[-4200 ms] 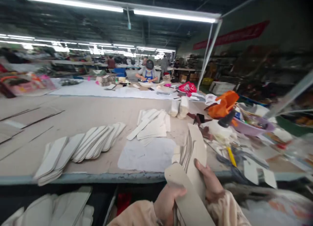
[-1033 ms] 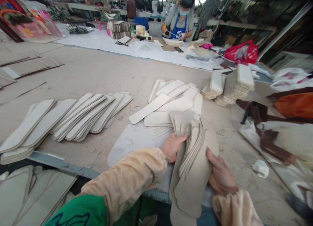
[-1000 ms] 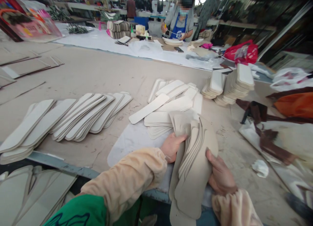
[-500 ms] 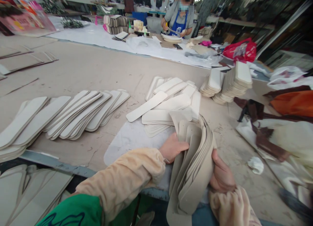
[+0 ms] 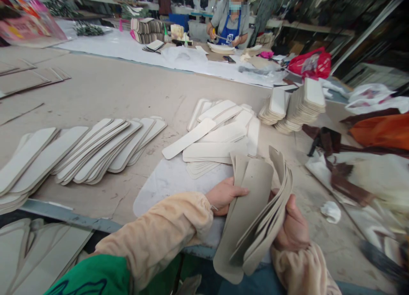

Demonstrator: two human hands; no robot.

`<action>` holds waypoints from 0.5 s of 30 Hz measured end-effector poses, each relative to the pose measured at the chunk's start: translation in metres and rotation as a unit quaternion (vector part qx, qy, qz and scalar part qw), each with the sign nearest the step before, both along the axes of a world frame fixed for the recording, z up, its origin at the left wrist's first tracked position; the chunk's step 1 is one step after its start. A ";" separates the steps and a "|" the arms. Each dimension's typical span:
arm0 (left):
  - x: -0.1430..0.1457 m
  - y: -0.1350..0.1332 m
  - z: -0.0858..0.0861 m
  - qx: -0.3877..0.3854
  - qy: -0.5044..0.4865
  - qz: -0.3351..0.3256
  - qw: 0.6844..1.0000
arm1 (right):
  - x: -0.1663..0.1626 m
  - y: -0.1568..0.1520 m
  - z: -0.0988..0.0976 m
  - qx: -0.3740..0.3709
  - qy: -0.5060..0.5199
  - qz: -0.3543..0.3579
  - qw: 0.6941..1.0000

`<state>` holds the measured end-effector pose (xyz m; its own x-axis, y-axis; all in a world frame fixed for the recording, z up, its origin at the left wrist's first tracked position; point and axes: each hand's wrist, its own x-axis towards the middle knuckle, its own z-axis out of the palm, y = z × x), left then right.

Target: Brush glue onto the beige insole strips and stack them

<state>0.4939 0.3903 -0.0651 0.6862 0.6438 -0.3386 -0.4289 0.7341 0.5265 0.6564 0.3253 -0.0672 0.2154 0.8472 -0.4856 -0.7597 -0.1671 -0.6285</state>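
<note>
Long beige-grey strips with rounded ends (image 5: pixel 255 184) stand fanned between my two hands, over the table's front edge. My left hand (image 5: pixel 225 196) is closed on the strips at the left of the bundle, its thumb across their face. Around the right part of the bundle my right hand (image 5: pixel 292 227) is closed, with its fingers partly hidden behind the strips. Just beyond lies a loose heap of white strips (image 5: pixel 217 135), some crossing each other. Under my left hand is a white sheet (image 5: pixel 153 190) on the table.
A fanned row of similar strips (image 5: pixel 105 148) lies to the left. Upright stacks of strips (image 5: pixel 300 107) stand at the back right. Fabric scraps and plastic (image 5: pixel 367 167) cover the right side. Across the table a person in a blue apron (image 5: pixel 230 29) handles a strip.
The bundle has parted: several strips now lean left with my left hand, the others stay in my right. The whole view has shifted slightly.
</note>
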 end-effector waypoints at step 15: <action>0.001 -0.011 0.008 0.091 0.029 -0.056 0.994 | 0.013 0.000 0.001 0.070 -0.038 -0.033 0.996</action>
